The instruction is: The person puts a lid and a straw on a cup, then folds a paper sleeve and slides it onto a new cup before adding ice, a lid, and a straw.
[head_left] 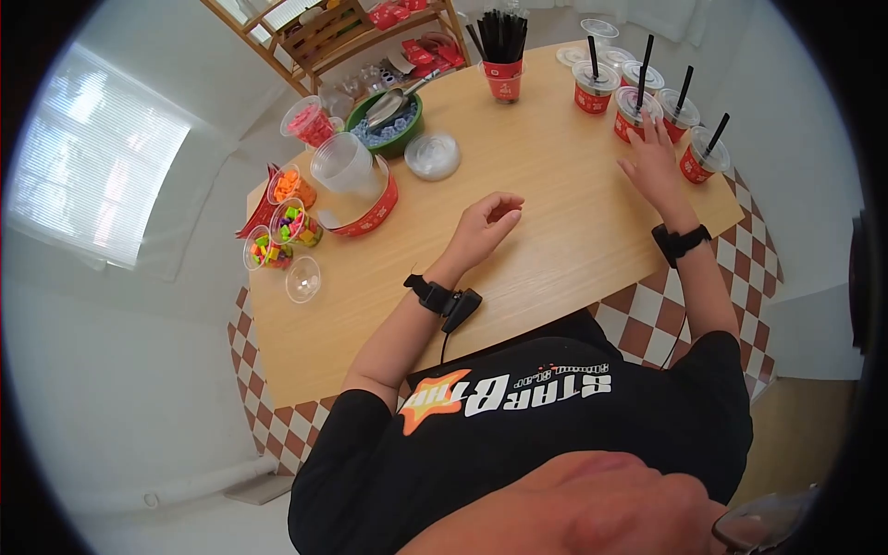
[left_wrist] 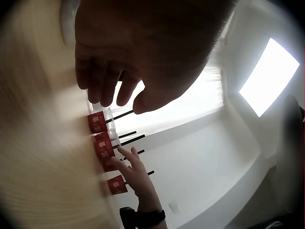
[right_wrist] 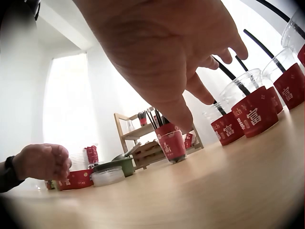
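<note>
My right hand [head_left: 655,166] reaches over the far right of the table, fingers spread and fairly straight. In the head view its fingertips overlap a clear lidded cup [head_left: 631,120] with a red sleeve and black straw. The right wrist view shows the palm and fingers above and beside such red-sleeved cups [right_wrist: 257,114], nothing gripped. Similar cups with straws [head_left: 705,155] stand on both sides. My left hand [head_left: 483,229] hovers over the table's middle with fingers loosely bent and nothing in it. The left wrist view shows the left hand's [left_wrist: 138,52] fingers hanging relaxed.
Black straws fill a red cup [head_left: 504,85] at the back. To the left are a green bowl [head_left: 407,139] with a scoop, stacked clear cups [head_left: 344,166] in a red band, clear lids [head_left: 432,155] and cups of colourful pieces [head_left: 296,222]. A wooden shelf [head_left: 333,42] stands behind.
</note>
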`<state>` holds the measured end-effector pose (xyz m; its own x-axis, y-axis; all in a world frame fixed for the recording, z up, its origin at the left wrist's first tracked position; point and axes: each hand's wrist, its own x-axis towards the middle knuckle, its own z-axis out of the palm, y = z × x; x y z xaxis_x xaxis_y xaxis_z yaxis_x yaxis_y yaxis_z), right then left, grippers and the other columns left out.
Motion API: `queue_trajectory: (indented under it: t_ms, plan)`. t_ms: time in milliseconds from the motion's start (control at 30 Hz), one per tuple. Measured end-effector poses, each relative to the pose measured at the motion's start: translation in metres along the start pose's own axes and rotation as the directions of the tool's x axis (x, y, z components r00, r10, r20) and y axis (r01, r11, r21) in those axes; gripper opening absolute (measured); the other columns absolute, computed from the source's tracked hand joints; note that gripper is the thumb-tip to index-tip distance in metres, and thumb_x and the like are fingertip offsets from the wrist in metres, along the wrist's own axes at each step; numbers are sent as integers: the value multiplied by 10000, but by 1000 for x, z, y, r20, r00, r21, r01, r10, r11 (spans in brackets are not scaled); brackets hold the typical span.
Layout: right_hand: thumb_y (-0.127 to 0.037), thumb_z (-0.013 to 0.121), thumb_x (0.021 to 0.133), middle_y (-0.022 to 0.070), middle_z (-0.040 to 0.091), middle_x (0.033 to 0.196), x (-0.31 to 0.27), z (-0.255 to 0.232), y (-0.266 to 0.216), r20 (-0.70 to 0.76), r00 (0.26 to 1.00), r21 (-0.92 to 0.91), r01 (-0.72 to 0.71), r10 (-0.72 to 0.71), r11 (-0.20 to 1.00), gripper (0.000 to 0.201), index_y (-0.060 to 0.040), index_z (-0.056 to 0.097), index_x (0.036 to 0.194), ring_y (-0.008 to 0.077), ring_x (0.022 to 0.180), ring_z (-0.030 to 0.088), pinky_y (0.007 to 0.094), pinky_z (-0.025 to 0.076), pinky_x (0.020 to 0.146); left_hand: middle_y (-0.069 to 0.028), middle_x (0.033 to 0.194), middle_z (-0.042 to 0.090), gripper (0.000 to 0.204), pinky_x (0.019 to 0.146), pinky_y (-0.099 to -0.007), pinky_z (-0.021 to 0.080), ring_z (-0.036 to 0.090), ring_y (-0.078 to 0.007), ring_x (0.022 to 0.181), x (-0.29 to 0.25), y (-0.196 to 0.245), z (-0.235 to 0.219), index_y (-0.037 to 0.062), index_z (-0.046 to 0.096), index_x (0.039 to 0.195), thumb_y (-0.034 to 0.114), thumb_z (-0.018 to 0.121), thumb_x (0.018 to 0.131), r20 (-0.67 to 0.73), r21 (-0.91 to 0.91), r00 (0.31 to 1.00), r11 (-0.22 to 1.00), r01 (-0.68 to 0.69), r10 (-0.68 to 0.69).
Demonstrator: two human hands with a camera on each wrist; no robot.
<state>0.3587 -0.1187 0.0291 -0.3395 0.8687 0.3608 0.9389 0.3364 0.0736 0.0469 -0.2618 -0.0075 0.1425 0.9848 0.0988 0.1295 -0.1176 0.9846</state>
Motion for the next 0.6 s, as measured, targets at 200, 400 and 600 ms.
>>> queue_trajectory:
  t_ms: [200, 400, 600]
  plan:
    - [-195, 733, 819, 168, 390, 1515, -6, 4, 4, -82, 990, 122, 121, -111, 985, 665, 79, 468, 1364, 362, 1379, 380, 420, 352, 1135, -102, 1170, 642, 314, 977, -290, 474, 603, -164, 1105, 12, -30, 1, -14, 594, 1223, 150, 621, 957, -23, -77, 996, 994, 83, -85]
    - [-168, 718, 823, 145, 426, 1493, -61, -47, -87, -109, 884, 330, 463, -454, 823, 630, 45, 483, 1367, 352, 1378, 381, 422, 346, 1137, -125, 1444, 407, 760, 1068, -334, 422, 419, -213, 1343, 11, -35, 2, 10, 264, 1501, 151, 701, 896, -110, 313, 946, 914, -259, 306]
    - [-155, 727, 835, 139, 502, 1419, -55, -47, -126, -173, 747, 630, 585, -642, 511, 591, -25, 499, 1365, 318, 1317, 474, 440, 413, 1068, -124, 1425, 435, 916, 1048, -347, 449, 448, -206, 1323, 10, -21, -4, 30, 236, 1506, 81, 797, 783, -142, -50, 957, 964, -262, 253]
